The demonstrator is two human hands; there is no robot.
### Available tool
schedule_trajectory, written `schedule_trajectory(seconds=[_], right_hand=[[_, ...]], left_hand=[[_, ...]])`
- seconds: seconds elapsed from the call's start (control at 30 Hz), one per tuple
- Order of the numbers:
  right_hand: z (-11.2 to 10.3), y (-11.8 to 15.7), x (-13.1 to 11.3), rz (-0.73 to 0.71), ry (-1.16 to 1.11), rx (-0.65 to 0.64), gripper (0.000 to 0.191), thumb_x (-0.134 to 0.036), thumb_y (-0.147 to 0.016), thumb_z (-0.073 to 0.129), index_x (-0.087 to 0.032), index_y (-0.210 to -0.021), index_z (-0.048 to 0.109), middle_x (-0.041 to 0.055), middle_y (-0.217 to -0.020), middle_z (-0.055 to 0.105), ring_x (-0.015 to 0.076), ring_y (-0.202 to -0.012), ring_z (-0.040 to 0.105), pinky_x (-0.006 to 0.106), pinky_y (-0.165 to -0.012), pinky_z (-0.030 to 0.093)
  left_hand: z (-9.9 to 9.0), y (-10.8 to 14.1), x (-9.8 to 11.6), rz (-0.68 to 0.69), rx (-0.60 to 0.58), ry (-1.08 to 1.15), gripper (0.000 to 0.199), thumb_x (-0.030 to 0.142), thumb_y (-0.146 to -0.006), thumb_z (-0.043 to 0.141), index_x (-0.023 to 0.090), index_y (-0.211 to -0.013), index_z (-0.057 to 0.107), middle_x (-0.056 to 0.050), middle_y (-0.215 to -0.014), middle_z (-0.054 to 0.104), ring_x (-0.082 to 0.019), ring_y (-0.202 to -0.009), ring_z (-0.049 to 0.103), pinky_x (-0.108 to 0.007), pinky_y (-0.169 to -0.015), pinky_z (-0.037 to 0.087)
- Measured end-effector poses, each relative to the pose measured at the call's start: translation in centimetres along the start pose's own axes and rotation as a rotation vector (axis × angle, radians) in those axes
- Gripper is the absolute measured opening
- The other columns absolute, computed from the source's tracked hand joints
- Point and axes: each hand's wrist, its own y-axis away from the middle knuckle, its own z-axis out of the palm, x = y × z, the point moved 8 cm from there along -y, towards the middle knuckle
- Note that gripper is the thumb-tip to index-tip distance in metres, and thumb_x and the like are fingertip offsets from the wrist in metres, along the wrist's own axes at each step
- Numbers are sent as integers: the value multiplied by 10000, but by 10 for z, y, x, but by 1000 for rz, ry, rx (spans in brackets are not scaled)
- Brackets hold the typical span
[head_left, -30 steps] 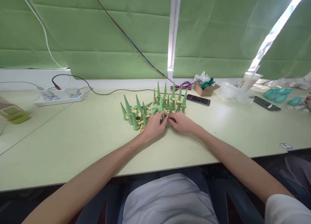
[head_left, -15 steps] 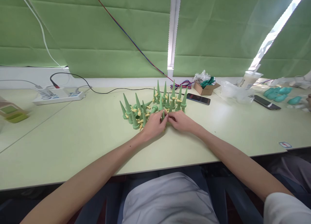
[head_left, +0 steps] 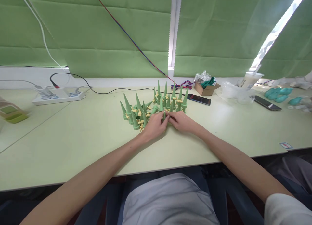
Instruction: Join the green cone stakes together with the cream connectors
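My left hand (head_left: 156, 123) is closed on a green cone-shaped spike (head_left: 164, 115), whose tip pokes up between thumb and fingers. The fingertips of my right hand (head_left: 181, 121) are pinched together and meet the left fingertips; whatever they grip is too small and hidden to make out. Right behind both hands is a cluster of similar green spikes (head_left: 127, 104). Most stand upright on their wide collars, while a few lie on their sides. Small yellow valve-like pieces (head_left: 139, 112) stick out among them.
A phone (head_left: 199, 99) and a small cardboard box (head_left: 207, 89) lie beyond the right hand. A power strip (head_left: 59, 96) is at the left, its black cable running behind the spikes. Farther right are a cup (head_left: 251, 80), a second phone (head_left: 267, 103) and teal pieces (head_left: 280, 99).
Both hands stay nearly in place, with only a slight shift of the fingertips. At the far right edge, another person's fingers have left the view.
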Motion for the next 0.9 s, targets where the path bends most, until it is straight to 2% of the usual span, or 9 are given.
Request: schedule_trajectory(seconds=[0.7,0.9], right_hand=[[-2,1,-1,23,-31,4,224,-150,-935,424,-197,-727,491,28,-670,582,150,-576,406,297,-608,291],[-3,2,0,35,-78,16,142,-152,-925,421,-198,-823,509,17,-715,581,159,-603,423,289,-611,300]], left_hand=[[1,-1,0,-9,0,0,248,340,-999,444,192,-866,593,1,-673,603,-158,-598,503,-314,-637,398],[0,-1,1,-6,6,-1,239,329,-996,448,195,-851,582,-3,-661,596,-161,-604,506,-316,-636,396]])
